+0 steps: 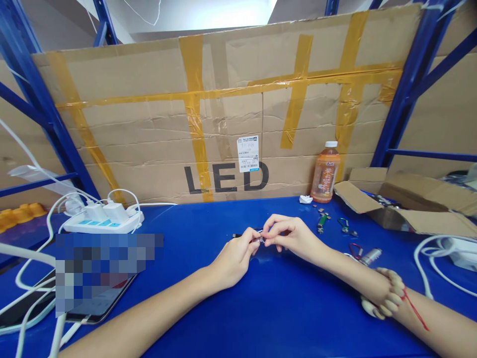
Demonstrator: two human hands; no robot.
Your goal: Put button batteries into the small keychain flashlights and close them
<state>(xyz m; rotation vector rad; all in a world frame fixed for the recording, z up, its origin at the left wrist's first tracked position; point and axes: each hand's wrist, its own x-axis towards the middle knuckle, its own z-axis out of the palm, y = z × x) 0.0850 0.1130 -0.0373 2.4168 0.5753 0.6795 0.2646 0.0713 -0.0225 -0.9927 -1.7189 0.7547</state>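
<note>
My left hand (234,259) is closed, thumb and fingers pinching a small shiny silver piece (261,240) with a touch of red. Its kind is too small to make out. My right hand (292,237) meets it from the right, fingertips pinched together at the end of that same piece. What sits between those fingertips is hidden. Just behind the hands lies a thin dark item with a black end (236,235), partly covered by the fingers. Beneath both hands is the blue tabletop (208,318).
Right of my hands lie a green keychain light (321,223), a green carabiner (343,226), a red carabiner (356,251), a silver cylinder (371,256) and several small discs. Behind stand a drink bottle (325,174) and open carton (391,214). Left are a power strip (100,223), cables and a tablet (93,311).
</note>
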